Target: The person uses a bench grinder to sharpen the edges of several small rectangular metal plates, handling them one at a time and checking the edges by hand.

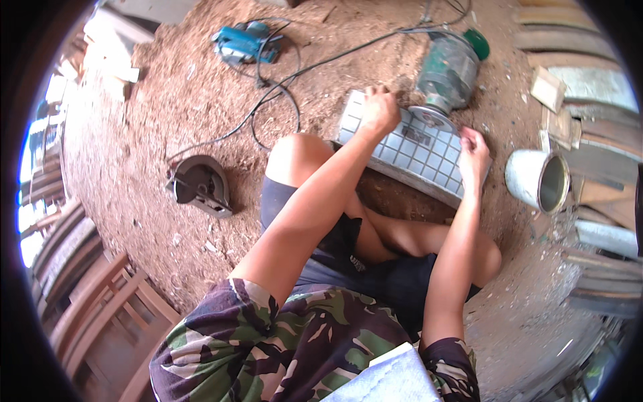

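In front of my crossed legs lies a board faced with white square tiles (442, 167). A worn green-grey electric motor (450, 70) stands at its far side, with a thin round disc (434, 118) on the near end, over the tiles. My left hand (380, 110) is to the left of the disc, over the board's far left part, its fingers curled. To the right of the disc is my right hand (473, 153), fingertips drawn together close to the disc's edge. Whatever either hand holds is too small or hidden to make out.
A white bucket (526, 179) stands right of the board, near stacked planks (596, 157). On the sawdust-covered ground at left lie a blue power planer (244, 45), a dark circular-saw-like tool (201, 186) and looping black cables (321, 60). A wooden frame (110, 315) leans lower left.
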A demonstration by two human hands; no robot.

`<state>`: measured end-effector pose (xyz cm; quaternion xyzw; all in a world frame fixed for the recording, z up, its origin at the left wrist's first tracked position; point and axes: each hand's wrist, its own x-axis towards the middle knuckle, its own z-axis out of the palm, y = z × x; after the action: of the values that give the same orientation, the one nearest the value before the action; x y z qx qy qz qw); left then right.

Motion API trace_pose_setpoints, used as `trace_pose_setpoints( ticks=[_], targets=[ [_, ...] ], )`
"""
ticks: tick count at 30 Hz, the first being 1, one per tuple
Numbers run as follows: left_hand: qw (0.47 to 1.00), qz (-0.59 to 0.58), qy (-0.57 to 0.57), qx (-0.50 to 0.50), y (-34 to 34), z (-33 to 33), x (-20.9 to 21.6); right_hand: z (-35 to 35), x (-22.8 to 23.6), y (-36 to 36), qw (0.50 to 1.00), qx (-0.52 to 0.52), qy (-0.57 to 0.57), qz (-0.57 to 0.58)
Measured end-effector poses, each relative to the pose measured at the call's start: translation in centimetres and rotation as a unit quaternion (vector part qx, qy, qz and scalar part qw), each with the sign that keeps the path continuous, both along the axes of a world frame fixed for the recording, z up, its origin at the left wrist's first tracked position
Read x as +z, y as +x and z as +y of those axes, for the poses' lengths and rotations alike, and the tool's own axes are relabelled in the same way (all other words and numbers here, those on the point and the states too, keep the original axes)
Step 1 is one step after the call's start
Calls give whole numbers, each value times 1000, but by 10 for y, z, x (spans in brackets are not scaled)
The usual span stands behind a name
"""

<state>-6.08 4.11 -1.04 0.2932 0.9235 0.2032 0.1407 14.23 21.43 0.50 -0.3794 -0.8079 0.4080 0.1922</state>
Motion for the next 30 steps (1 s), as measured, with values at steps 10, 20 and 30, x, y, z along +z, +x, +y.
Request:
trace_pose_setpoints(
  ticks=[10,20,30],
  targets=[
    [996,-29,-5,-88,-33,40,-24,-2,15,35,988,-28,-153,26],
    [995,-25,35,-95,-42,53,-25,-84,-11,-2,968,90,196,-131],
    [996,19,-84,-30,-69,47,17,-74,-3,15,980,71,125,-137]
  ],
)
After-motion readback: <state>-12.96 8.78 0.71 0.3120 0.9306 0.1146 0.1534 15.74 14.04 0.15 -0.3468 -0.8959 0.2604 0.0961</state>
